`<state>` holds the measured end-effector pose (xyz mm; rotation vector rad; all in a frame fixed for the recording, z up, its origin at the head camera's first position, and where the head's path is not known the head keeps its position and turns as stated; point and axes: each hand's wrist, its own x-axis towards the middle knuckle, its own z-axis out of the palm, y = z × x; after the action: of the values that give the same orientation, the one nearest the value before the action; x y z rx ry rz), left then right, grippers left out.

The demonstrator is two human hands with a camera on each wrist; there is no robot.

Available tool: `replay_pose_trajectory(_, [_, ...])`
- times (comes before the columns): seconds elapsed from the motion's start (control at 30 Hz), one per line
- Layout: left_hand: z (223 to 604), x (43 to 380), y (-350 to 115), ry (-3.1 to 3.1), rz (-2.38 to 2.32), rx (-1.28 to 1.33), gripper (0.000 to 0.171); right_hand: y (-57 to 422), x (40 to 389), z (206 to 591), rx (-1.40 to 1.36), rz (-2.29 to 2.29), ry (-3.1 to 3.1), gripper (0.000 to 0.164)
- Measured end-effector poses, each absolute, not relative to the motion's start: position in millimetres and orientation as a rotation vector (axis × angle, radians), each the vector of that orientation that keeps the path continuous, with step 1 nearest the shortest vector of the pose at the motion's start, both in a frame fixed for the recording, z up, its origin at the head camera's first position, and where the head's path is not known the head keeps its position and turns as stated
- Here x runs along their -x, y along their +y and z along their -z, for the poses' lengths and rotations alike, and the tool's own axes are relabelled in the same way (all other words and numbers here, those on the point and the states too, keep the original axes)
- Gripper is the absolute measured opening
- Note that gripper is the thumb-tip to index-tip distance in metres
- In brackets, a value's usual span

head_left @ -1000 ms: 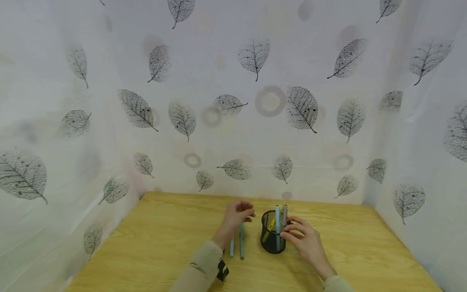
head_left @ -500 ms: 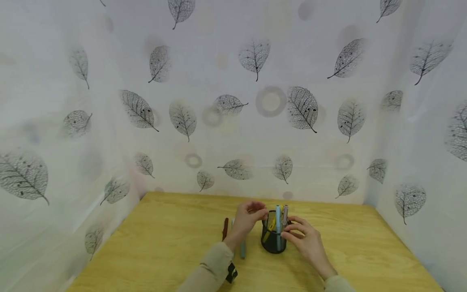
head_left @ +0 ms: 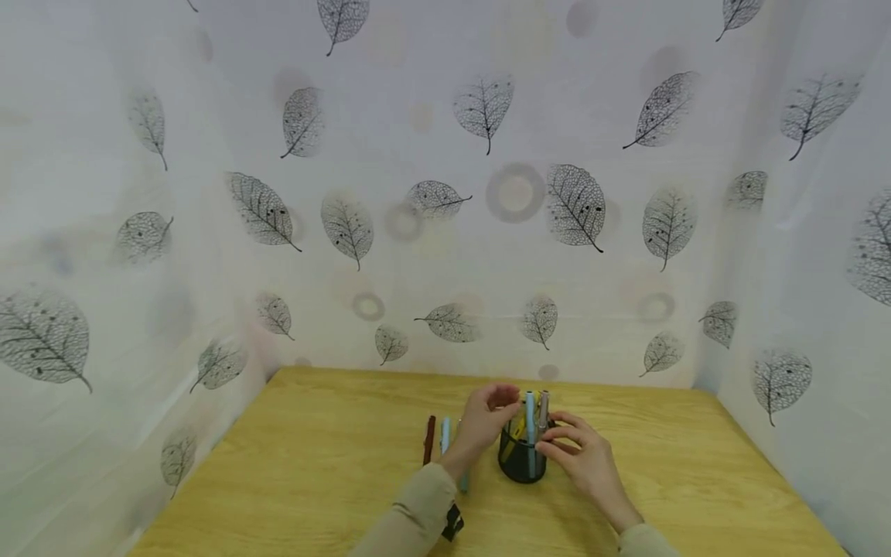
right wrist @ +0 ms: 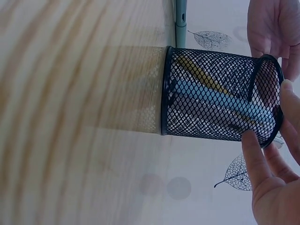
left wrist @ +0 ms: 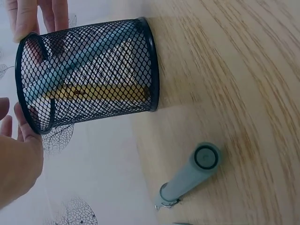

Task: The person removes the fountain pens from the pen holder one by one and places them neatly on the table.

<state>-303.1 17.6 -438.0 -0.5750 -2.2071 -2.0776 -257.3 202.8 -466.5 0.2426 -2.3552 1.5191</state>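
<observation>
1. A pale curtain (head_left: pixel 515 263) printed with leaves closes off the far side and both flanks of the wooden table (head_left: pixel 278 480).
2. On the table, left of centre, lie a red pen (head_left: pixel 429 441), a light pen (head_left: pixel 445 433) (pale blue) and, nearest the cup, a green pen (head_left: pixel 464 481).
3. The left sleeve (head_left: pixel 411 507) and forearm stand in the way, covering parts of the light and green pens.
4. The mesh cup (head_left: pixel 511 467) stands upright, right of those pens, between the two hands.
5. In it are a blue pen (head_left: pixel 530 418), a mauve pen (head_left: pixel 544 410) and a slanting yellow tool (head_left: pixel 519 428).
6. The right hand (head_left: pixel 585 456) grips the cup's right side near the rim.
7. The left hand (head_left: pixel 483 422) is at the left rim, fingers loosely bent (whether they touch, I cannot tell).
</observation>
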Motion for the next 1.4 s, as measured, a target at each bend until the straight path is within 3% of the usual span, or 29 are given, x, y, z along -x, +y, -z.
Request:
replay_pose_trajectory(0.77, [430,299,29,-2.405,1.635,0.701,0.038,204,256,463,-0.269,-1.531,-2.365,0.012])
replay_pose_trajectory(1.4, [449,310,28,-2.325,1.71,0.669,0.023,202,255,463,-0.23,-1.555,-2.397,0.012])
